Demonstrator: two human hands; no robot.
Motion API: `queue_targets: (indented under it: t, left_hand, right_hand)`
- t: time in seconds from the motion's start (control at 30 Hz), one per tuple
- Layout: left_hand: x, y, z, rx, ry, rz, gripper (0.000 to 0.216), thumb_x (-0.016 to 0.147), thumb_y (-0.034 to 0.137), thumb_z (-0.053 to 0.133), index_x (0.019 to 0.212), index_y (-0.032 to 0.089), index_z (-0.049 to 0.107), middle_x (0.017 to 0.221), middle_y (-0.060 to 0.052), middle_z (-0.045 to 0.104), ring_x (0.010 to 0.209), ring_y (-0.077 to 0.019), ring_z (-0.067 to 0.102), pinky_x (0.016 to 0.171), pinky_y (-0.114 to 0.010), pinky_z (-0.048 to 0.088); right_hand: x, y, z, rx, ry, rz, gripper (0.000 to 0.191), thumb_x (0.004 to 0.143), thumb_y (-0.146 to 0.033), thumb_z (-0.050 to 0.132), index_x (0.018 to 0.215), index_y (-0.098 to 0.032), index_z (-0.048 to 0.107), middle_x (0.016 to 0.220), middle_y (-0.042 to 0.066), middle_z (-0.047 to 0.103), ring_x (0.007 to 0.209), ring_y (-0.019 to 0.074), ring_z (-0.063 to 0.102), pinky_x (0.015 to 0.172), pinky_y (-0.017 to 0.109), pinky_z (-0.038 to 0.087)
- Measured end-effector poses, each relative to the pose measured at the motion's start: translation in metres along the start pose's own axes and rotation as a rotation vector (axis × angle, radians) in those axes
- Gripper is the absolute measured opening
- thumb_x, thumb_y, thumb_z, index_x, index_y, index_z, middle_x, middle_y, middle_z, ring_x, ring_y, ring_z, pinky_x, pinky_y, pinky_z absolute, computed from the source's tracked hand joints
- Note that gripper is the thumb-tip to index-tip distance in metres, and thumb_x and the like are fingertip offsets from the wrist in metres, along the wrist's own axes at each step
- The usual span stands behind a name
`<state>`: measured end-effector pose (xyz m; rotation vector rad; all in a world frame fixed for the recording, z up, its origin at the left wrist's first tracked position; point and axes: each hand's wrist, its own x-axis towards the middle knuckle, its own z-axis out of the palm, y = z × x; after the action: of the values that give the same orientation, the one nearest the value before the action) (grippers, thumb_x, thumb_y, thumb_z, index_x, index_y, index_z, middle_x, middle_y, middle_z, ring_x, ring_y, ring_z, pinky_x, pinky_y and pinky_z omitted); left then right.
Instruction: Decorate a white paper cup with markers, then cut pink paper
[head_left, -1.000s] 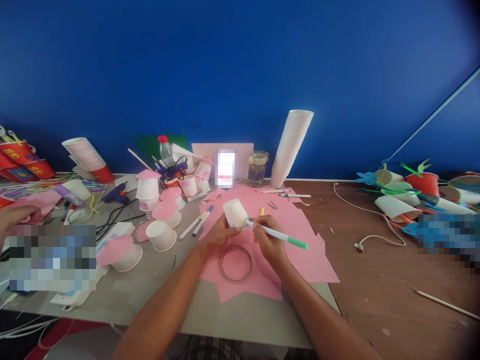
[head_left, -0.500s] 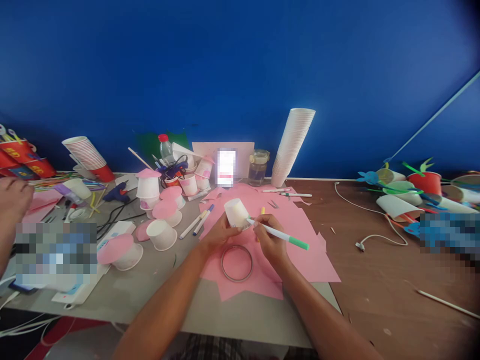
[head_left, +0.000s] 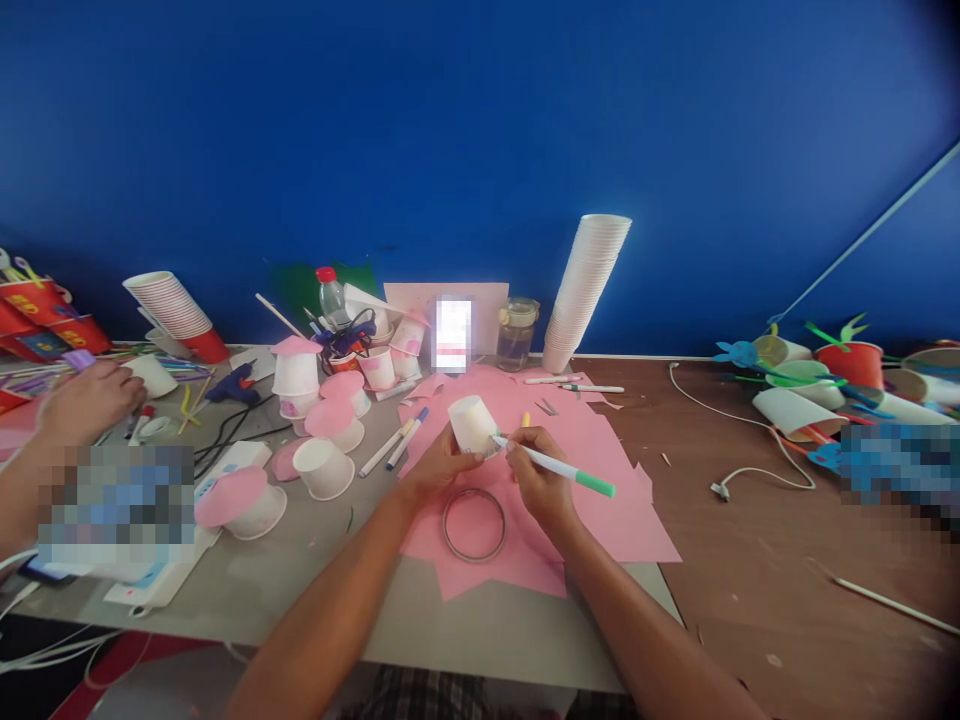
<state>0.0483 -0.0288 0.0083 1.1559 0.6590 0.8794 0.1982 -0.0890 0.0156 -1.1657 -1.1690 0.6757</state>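
A small white paper cup [head_left: 472, 422] is tilted in my left hand [head_left: 436, 468], whose fingers are closed on its lower part. My right hand [head_left: 541, 478] grips a white marker [head_left: 556, 467] with a green end, its tip at the cup's side near the rim. Faint marks show on the cup there. Below both hands, a thin metal ring [head_left: 475, 527] lies on pink paper [head_left: 600, 500]. A yellow pen partly shows behind my right hand. Two capped markers [head_left: 397, 442] rest left of my left hand.
White cups with pink paper tops [head_left: 232, 500] stand to the left beside a power strip [head_left: 161, 560]. A tall stack of cups [head_left: 589, 290] leans behind. A co-worker's hand [head_left: 94, 400] is at far left. A white cable [head_left: 757, 474] lies on the right.
The co-worker's hand at far left has moved right, in among the craft pieces. My hands, the cup and the marker are nearly where they were; the marker has shifted very slightly.
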Motion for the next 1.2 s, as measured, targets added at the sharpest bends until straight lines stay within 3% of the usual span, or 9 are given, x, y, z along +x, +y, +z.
queue_targets:
  t: [1.2]
  left_hand:
    - [-0.0017, 0.0017, 0.0005, -0.064, -0.008, 0.012, 0.048, 0.064, 0.024, 0.082, 0.107, 0.018, 0.061, 0.103, -0.008, 0.068, 0.098, -0.0222, 0.059, 0.087, -0.034, 0.042]
  right_hand:
    - [-0.0014, -0.004, 0.0, -0.006, -0.024, 0.014, 0.007, 0.078, -0.026, 0.056, 0.074, -0.021, 0.052, 0.062, -0.003, 0.054, 0.049, 0.011, 0.044, 0.048, 0.026, 0.038]
